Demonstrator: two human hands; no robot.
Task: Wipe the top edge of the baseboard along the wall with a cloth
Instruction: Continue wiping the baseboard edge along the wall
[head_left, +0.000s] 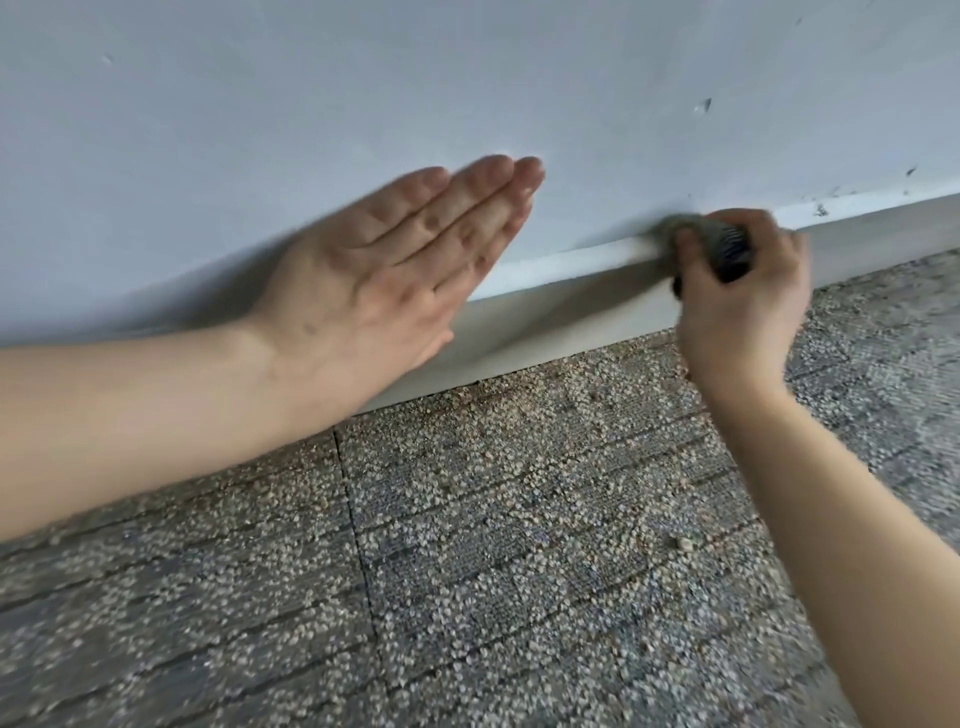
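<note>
Some of the baseboard (582, 291) ledge looks wiped left of the right hand (737, 291) clutching a dark cloth (727, 249); smudges remain right, left hand (384, 265) flat, empty.

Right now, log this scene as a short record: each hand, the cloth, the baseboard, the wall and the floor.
left hand: open, flat, fingers together, laid against the wall, holding nothing
right hand: closed around the cloth
cloth: dark, bunched, pressed on the baseboard's top edge
baseboard: white, runs along the foot of the wall, partly hidden by both hands
wall: pale, with small dark marks near the right end
floor: speckled grey-brown carpet tiles with visible seams
</note>
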